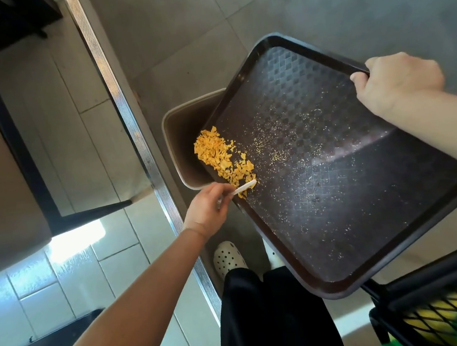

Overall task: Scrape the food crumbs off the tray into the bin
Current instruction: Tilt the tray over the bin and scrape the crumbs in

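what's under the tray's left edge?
A beige plastic bin sits below the dark brown plastic tray, beneath the yellow crumb pile. Its right side is covered; contents can't be made out.

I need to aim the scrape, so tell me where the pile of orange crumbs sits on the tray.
In the head view, the pile of orange crumbs lies along the left edge of the dark tray, just above the beige bin, with the white scraper touching its near end.

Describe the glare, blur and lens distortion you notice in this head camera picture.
Head view: a pale band of glare crosses the tray; bright light washes out the floor tiles; the white scraper is slightly motion-blurred; the metal floor strip bows, wide-angle distortion.
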`<state>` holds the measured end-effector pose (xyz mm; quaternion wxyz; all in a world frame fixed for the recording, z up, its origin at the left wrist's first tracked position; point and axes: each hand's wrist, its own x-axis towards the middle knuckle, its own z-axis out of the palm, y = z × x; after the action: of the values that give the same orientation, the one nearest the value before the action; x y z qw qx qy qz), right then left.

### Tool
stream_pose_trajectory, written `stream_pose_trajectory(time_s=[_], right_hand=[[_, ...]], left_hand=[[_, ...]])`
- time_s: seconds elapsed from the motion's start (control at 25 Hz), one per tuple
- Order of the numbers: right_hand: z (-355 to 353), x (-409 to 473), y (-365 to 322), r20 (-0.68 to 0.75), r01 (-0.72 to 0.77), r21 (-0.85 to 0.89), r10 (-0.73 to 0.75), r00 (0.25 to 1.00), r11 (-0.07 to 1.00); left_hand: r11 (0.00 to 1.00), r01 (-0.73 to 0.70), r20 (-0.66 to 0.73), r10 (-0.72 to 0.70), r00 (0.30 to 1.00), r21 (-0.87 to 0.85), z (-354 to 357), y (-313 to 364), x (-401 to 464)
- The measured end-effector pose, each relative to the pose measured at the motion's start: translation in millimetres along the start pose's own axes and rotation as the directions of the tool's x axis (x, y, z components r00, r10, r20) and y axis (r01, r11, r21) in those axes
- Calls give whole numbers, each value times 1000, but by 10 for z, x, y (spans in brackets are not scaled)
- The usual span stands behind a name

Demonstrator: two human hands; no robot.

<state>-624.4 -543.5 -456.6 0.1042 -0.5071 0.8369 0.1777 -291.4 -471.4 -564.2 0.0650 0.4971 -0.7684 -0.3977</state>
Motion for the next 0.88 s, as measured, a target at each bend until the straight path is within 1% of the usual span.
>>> stream_pose_trajectory(time_s=[0.04, 0.08, 0.16, 0.2, 0.28, 0.32, 0.44, 0.52, 0.56, 0.6, 0.72, 0.8, 0.88], right_hand=[[-3, 1, -5, -2, 2, 0, -2, 1000, 1000], [-4, 2, -9, -4, 4, 0, -4, 1000, 1000], [-3, 5, -17, -5, 7, -6, -7, 1000, 1000], [2, 0, -20, -3, 5, -11, -5, 1000, 1000], [16, -6, -26, 3, -6, -16, 6, 1000, 1000], [27, -11, -30, 7, -11, -12, 12, 1000, 1000], [49, -16, -35, 11, -23, 7, 23, 1000, 1000], [63, -23, -34, 12, -27, 9, 27, 1000, 1000], [66, -25, -33, 14, -28, 9, 28, 1000, 1000], [66, -29, -33, 16, -28, 9, 28, 999, 1000], [59, -33, -37, 19, -27, 16, 27, 999, 1000], [65, -33, -27, 15, -23, 14, 23, 1000, 1000], [70, -34, -23, 11, -21, 13, 21, 1000, 1000]], left_hand=[[999, 26, -15, -25, 1000, 21, -3, -33, 26], [996, 81, -23, -80, 997, 40, -17, -63, 64], [974, 225, -39, -224, 974, 18, -59, -118, 163], [957, 286, -58, -288, 956, -47, -89, -139, 222], [912, 360, -109, -385, 916, -196, -145, -160, 338], [897, 386, -120, -416, 901, -213, -166, -165, 383], [877, 467, -86, -477, 875, -108, -177, -197, 491], [854, 510, -111, -520, 847, -105, -197, -211, 530], [851, 510, -128, -524, 842, -130, -213, -207, 536], [859, 489, -135, -508, 851, -153, -225, -208, 533], [889, 429, -100, -447, 889, -158, -257, -183, 510], [880, 456, -106, -470, 876, -133, -261, -213, 541], [854, 509, -128, -520, 845, -109, -263, -239, 590]])
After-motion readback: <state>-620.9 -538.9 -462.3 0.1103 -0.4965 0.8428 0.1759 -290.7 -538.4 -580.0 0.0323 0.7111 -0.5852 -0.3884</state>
